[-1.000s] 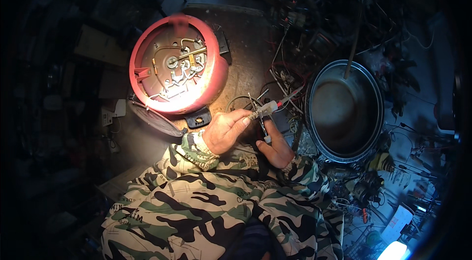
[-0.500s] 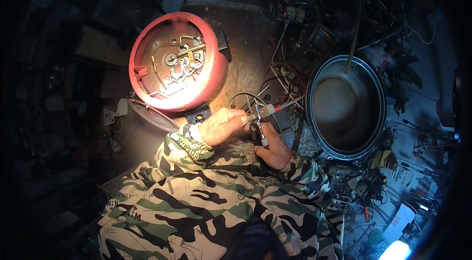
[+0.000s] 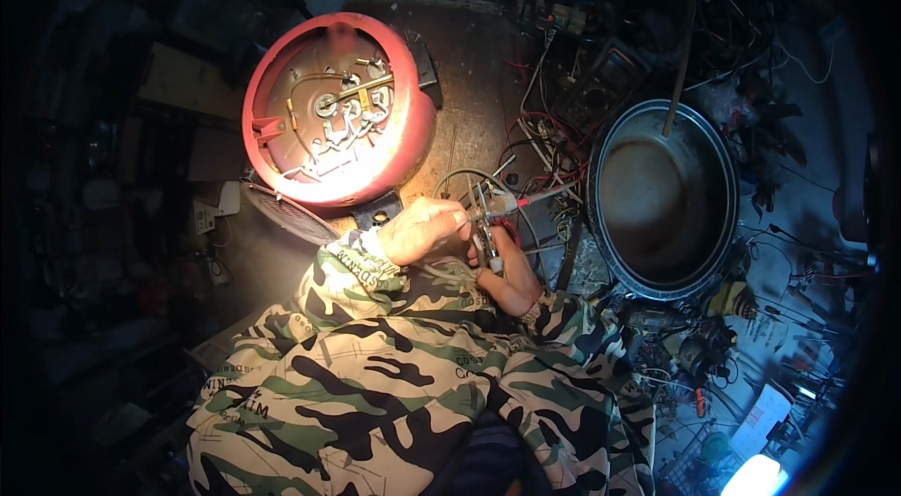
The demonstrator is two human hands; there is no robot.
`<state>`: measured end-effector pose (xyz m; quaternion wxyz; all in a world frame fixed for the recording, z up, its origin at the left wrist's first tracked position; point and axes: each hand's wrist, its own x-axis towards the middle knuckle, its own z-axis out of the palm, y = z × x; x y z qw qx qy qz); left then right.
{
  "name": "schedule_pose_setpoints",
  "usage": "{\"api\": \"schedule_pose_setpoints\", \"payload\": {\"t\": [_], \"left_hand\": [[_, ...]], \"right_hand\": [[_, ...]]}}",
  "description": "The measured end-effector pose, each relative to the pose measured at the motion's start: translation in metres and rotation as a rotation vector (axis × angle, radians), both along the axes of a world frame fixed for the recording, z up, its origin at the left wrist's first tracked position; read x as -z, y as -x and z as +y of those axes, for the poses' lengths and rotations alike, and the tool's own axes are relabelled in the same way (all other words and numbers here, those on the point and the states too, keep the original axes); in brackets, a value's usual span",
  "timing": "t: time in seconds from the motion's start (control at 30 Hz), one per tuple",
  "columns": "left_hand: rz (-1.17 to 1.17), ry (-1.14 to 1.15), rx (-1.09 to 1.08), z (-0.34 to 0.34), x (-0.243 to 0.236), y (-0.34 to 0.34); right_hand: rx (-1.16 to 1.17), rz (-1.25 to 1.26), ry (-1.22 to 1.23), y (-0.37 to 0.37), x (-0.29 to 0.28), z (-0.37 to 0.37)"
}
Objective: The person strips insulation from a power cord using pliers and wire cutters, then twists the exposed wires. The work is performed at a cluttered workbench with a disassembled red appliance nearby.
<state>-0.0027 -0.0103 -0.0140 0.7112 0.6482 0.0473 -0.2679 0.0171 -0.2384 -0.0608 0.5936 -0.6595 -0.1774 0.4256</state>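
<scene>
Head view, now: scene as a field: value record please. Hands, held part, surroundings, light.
left hand: thumb and fingers closed at the upper end of the small metal part
right hand: closed around the lower end
small metal part: between both hands; exact type unclear
whitish tube: red end, at the part's upper end
red round housing: upper left of hands, open side showing, wiring inside
metal pot: right of hands, interior visible
loose wires: between housing and pot
light: bright lamp, lower right; housing strongly lit
</scene>
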Motion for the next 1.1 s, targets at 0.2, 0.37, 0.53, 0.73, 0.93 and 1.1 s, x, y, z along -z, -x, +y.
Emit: {"api": "schedule_pose_setpoints", "payload": {"t": [0.2, 0.37, 0.53, 0.73, 0.93, 1.1], "left_hand": [[0.088, 0.097, -0.057, 0.004, 0.029, -0.007], [0.155, 0.218, -0.107, 0.009, 0.042, -0.007], [0.143, 0.396, -0.129, 0.017, 0.039, -0.012], [-0.053, 0.404, -0.082, 0.016, 0.038, -0.006], [-0.217, 0.591, -0.116, 0.018, 0.053, -0.006], [-0.275, 0.543, -0.086, 0.018, 0.057, -0.008]], "right_hand": [[0.056, -0.135, 0.134, -0.011, 0.000, 0.008], [0.169, -0.119, 0.087, -0.005, 0.012, 0.014], [0.404, -0.013, -0.004, -0.009, 0.032, -0.005], [0.509, -0.259, 0.350, -0.043, 0.035, -0.023], [0.399, -0.496, 0.979, -0.046, 0.082, -0.032], [0.373, -0.627, 1.059, -0.040, 0.103, -0.041]]}}
